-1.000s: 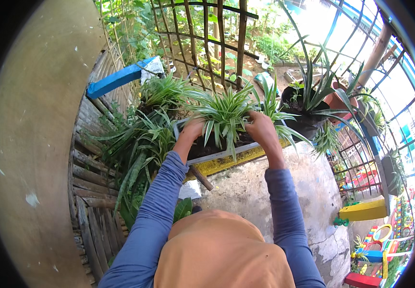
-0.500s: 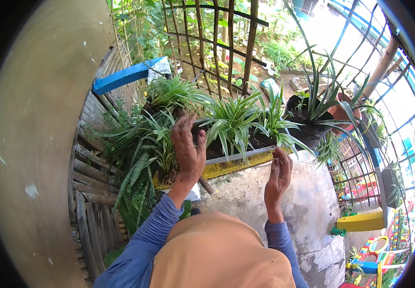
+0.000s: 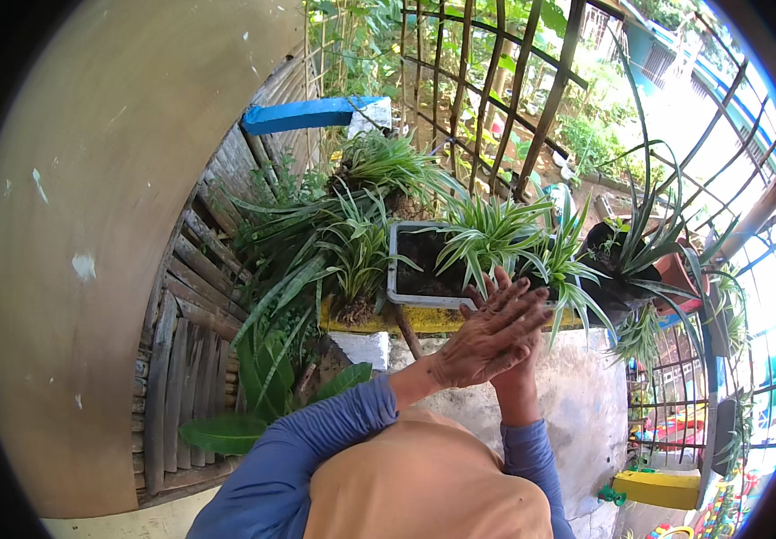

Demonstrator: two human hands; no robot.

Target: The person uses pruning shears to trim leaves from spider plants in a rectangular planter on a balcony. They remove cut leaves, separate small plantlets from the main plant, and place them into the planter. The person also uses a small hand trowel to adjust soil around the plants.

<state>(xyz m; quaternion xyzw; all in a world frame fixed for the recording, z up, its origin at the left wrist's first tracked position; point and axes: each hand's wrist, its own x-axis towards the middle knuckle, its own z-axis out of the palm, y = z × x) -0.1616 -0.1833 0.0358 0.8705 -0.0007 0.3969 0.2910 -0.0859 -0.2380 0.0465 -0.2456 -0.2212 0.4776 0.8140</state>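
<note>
Soil-marked, my left hand (image 3: 487,343) lies flat across my right hand (image 3: 520,370), palm to palm, fingers stretched out. The left hand hides much of the right; some of its fingertips show above. Neither hand appears to hold anything. Just beyond them is a long grey planter box (image 3: 392,260) with dark soil (image 3: 426,269) at its left end. Two striped spider plants, a fuller one (image 3: 491,235) and a smaller one (image 3: 560,260), stand toward its right. Left of the box sits another spider plant (image 3: 357,256) with its root ball (image 3: 355,312) exposed.
The planter rests on a yellow ledge (image 3: 442,322), with a wooden stick (image 3: 409,332) jutting out below. More uprooted plants (image 3: 379,166) are heaped at the left, near a blue beam (image 3: 303,115). A black pot (image 3: 612,260) with long-leaved plants stands right. A lattice fence (image 3: 505,99) rises behind.
My hands, earlier apart on either side of the planter's front, have come together, the left moving right onto the other. The view has shifted, so the planter's left end now shows.
</note>
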